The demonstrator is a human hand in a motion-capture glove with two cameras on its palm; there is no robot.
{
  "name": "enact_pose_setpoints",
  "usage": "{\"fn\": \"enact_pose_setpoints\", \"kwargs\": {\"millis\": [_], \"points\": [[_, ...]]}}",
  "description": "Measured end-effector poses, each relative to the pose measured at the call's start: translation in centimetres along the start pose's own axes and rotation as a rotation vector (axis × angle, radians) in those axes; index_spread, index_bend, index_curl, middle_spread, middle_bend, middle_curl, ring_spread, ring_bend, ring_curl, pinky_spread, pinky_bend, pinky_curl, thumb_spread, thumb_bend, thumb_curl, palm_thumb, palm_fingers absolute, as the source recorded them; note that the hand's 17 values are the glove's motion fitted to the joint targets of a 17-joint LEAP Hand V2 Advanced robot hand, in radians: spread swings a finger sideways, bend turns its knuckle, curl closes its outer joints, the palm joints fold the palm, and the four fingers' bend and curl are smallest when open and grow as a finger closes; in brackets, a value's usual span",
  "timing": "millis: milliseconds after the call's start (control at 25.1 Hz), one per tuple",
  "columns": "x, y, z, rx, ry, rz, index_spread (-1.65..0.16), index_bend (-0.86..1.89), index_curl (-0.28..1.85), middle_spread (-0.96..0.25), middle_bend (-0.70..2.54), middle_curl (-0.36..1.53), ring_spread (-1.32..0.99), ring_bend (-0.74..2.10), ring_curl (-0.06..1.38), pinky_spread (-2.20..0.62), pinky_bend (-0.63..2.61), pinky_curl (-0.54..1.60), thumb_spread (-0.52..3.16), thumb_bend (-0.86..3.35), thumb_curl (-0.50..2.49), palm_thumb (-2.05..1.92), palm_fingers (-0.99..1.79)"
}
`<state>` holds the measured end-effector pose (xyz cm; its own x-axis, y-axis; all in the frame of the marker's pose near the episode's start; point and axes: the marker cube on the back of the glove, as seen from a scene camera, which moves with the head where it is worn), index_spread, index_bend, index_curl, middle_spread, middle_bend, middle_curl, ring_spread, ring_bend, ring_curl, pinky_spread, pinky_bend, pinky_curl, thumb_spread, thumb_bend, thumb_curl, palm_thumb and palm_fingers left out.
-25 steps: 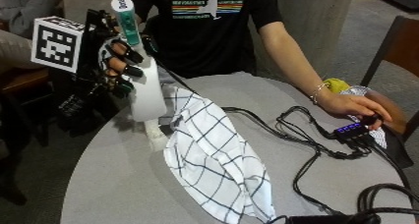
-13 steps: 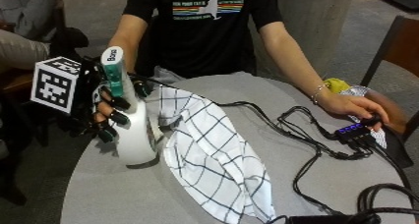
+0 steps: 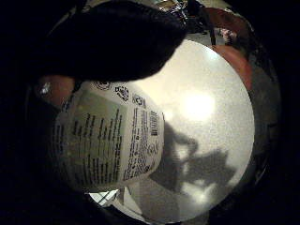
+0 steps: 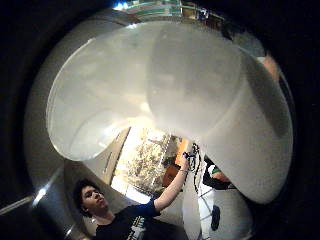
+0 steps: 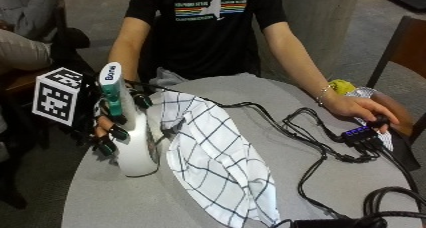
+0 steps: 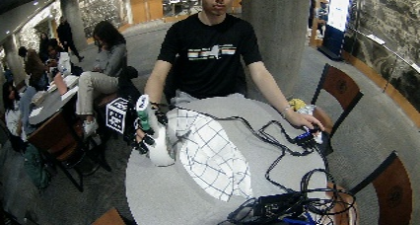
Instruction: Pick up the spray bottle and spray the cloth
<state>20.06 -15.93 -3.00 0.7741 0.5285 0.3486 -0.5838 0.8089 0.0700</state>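
Observation:
A white spray bottle (image 5: 138, 148) with a green and white trigger head (image 5: 112, 90) stands on the round grey table (image 5: 333, 188) near its left edge. My gloved right hand (image 5: 110, 128) grips its neck and body, fingers curled round it. A white cloth with dark checks (image 5: 219, 163) lies spread on the table just right of the bottle. In the little finger side palm view the bottle's printed label (image 3: 112, 140) fills the space by the palm, with the tabletop (image 3: 211, 122) beyond. The thumb side palm view shows the bottle's white body (image 4: 200, 100) close up.
Black cables (image 5: 313, 138) run across the right half of the table to a small hub (image 5: 359, 133) under the person's bare left hand (image 5: 363, 110). A black box (image 6: 279, 205) and coiled cables lie at the near right edge. Wooden chairs (image 6: 341, 87) stand to the right.
My hand has brought the bottle down from above the table and leftward; it now stands on the tabletop beside the cloth, still gripped.

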Motion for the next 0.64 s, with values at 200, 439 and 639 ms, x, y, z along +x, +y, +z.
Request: {"fn": "enact_pose_setpoints", "kwargs": {"millis": [200, 439, 639], "points": [[0.3, 1.2, -0.3, -0.031, 0.065, -0.015, -0.23, -0.03, 0.48, -0.04, 0.27, 0.46, 0.03, 0.18, 0.32, 0.22, 0.28, 0.32, 0.83, -0.06, 0.6, 0.85, 0.78], [0.3, 3.5, -1.4, 0.031, 0.093, -0.051, -0.31, -0.05, 0.36, -0.04, 0.27, 0.45, 0.04, 0.22, 0.34, 0.22, 0.44, 0.36, 0.89, -0.06, 0.53, 0.74, 0.51], [0.3, 4.2, -2.1, 0.073, 0.091, -0.081, -0.34, 0.0, 0.27, -0.04, 0.3, 0.45, 0.04, 0.26, 0.33, 0.22, 0.48, 0.35, 0.93, -0.04, 0.5, 0.71, 0.5]]}}
